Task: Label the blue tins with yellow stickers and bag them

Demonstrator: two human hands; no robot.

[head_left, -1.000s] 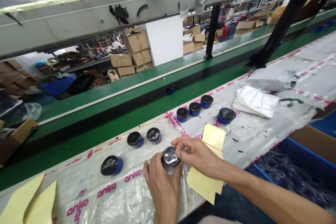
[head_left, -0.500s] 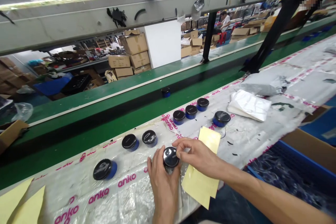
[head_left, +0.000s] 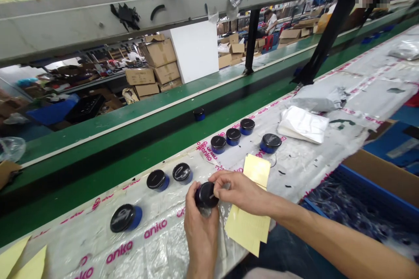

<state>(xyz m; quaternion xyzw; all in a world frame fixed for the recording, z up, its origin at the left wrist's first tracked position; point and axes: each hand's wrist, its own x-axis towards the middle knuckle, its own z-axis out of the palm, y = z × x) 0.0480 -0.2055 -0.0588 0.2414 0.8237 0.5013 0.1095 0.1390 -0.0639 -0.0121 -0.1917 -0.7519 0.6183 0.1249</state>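
While my left hand (head_left: pixel 201 237) grips a blue jar with a black lid (head_left: pixel 206 195) from below, my right hand (head_left: pixel 240 192) pinches the lid's edge between thumb and fingers, so the jar sits in both hands just above a clear plastic sheet (head_left: pixel 153 244) printed with pink "anko" lettering. Yellow paper sheets (head_left: pixel 247 222) lie under my right hand, and seven more black-lidded jars (head_left: pixel 157 180) stand on the plastic in a loose line, with a folded white packet (head_left: pixel 303 125) beyond them and a green conveyor belt (head_left: pixel 98 170) past the sheet's far edge.
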